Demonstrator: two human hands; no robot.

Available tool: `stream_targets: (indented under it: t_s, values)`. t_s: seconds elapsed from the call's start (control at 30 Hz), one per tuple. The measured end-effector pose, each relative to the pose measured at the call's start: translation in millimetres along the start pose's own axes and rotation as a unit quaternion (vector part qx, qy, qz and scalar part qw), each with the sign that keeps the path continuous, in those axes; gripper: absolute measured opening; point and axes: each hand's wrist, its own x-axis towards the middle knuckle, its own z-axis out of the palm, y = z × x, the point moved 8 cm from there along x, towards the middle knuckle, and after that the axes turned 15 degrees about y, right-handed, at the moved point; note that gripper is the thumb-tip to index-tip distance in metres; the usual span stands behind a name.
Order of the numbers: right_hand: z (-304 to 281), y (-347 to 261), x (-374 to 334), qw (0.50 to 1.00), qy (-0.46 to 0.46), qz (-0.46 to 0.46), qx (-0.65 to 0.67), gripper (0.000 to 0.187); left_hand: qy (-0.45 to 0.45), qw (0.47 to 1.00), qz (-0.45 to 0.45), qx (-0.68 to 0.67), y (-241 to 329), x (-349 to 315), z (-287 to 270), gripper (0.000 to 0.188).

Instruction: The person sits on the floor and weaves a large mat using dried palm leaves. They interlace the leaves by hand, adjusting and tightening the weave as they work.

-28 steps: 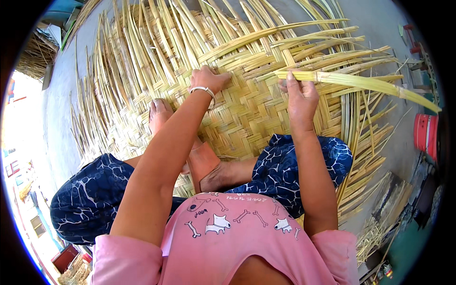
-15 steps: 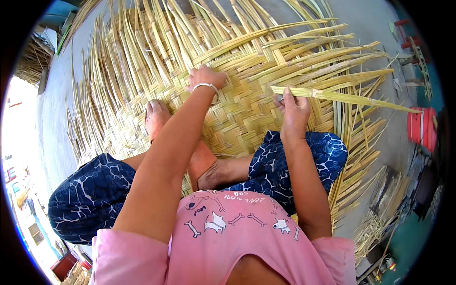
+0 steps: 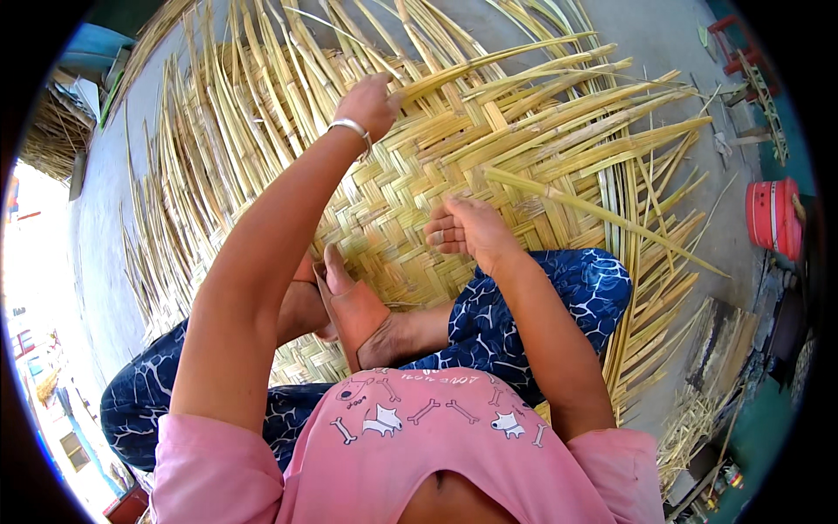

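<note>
A mat of split yellow-green cane strips [image 3: 384,210] lies on the ground in front of me, its middle woven in a diagonal pattern. At its far part, my left hand [image 3: 367,106], with a silver bangle at the wrist, is closed on the near end of a cane strip [image 3: 489,63] that runs off to the right. My right hand [image 3: 474,229] is over the weave close to my knee, fingers loosely curled and apart, nothing in them. A loose cane strip [image 3: 602,214] lies slantwise across the mat to the right of that hand.
Long unwoven strip ends [image 3: 188,157] fan out at the far and left sides, more at the right. My foot in an orange sandal [image 3: 353,319] rests on the mat. A red container [image 3: 773,218] stands at the right, near cane scraps [image 3: 698,437].
My right hand has let go of the cane strip, which now lies on the mat, and has moved left and nearer me. My left hand has moved farther away. My feet have shifted.
</note>
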Motion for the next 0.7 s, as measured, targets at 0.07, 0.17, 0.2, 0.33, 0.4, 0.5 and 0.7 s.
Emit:
stream_targets:
  t_s: [0.07,0.17,0.2,0.33,0.4,0.5,0.7]
  values:
    - [7.5,-9.8,1.2,0.999,-0.024,-0.039,-0.007,0.032,-0.117,0.993,-0.015,-0.008,-0.6,19.5,23.7,0.044]
    - [6.8,-23.3,5.0,0.997,-0.018,-0.073,0.011,0.03,-0.267,0.963,0.015,0.044,8.5,31.6,39.5,0.05]
    - [5.6,-26.5,6.7,0.997,-0.01,-0.08,0.016,0.029,-0.312,0.947,0.032,0.07,11.2,32.0,40.1,0.051]
    - [7.5,-29.0,13.7,0.996,-0.017,-0.084,-0.006,0.028,-0.38,0.918,0.045,0.107,8.2,37.0,37.0,0.059]
    - [13.5,-34.5,11.0,0.995,-0.014,-0.095,-0.026,0.028,-0.399,0.911,0.058,0.089,-5.9,33.9,34.9,0.073]
    - [18.9,-36.8,10.6,0.993,-0.015,-0.103,-0.049,0.026,-0.458,0.882,0.033,0.108,-20.9,24.5,35.7,0.075]
    - [21.5,-34.3,10.8,0.99,-0.007,-0.113,-0.087,0.026,-0.416,0.907,0.005,0.061,-24.8,21.7,21.1,0.05]
